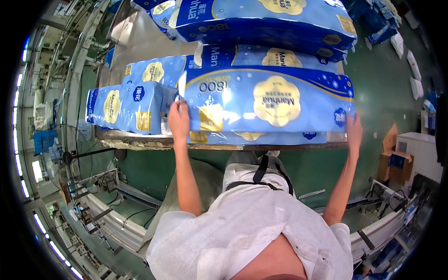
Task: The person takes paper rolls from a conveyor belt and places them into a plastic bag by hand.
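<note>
- The left hand (178,122) presses flat against one end of the top blue pack (268,105) and the right hand (353,132) against the other; fingers are spread, squeezing it between the palms rather than curling round it.
- To carry it well, I judge both palms should push inward evenly and keep the pack level, since the soft film could slip.
- The pack is a long, glossy blue plastic bundle with a cream flower emblem, lying between the hands on another pack at the metal table (140,140) edge.
- More packs (126,107) lie beyond the left hand.
</note>
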Tool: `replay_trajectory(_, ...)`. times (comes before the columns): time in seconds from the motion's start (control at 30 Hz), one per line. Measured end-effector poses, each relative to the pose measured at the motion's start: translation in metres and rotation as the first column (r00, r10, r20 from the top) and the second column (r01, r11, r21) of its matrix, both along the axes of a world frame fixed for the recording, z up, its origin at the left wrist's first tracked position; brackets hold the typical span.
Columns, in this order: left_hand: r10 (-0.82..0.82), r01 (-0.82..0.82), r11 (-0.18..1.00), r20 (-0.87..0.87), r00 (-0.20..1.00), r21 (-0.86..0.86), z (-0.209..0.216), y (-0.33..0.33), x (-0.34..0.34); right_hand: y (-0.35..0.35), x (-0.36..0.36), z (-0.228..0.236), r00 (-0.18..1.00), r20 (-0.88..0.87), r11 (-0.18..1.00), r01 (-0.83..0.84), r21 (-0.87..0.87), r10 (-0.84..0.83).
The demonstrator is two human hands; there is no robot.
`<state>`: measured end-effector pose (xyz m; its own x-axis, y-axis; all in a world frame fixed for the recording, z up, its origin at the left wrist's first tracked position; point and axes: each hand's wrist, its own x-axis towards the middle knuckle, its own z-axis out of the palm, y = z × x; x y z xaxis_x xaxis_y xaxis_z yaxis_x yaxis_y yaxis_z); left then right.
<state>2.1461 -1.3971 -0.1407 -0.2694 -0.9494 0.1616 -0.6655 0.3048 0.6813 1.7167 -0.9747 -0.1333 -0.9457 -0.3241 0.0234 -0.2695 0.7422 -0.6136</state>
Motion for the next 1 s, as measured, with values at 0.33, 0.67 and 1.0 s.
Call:
replay_trajectory(0.33,0.033,-0.028,0.996,-0.056,0.998,0.089,0.002,0.056,0.009,-0.284,0.267,0.029,0.424,-0.439,0.456,-0.889,-0.036,0.792)
replay_trajectory(0.67,-0.001,0.009,0.995,0.084,0.996,-0.103,0.001,0.057,0.024,-0.136,0.126,0.039,0.586,-0.438,0.677,-0.732,0.073,0.681)
replay_trajectory(1.0,-0.324,0.767,0.389,-0.704,0.632,0.51,0.056,0.082,-0.096,0.103,0.029,0.009,0.823,-0.568,0.955,0.178,0.238,-0.012)
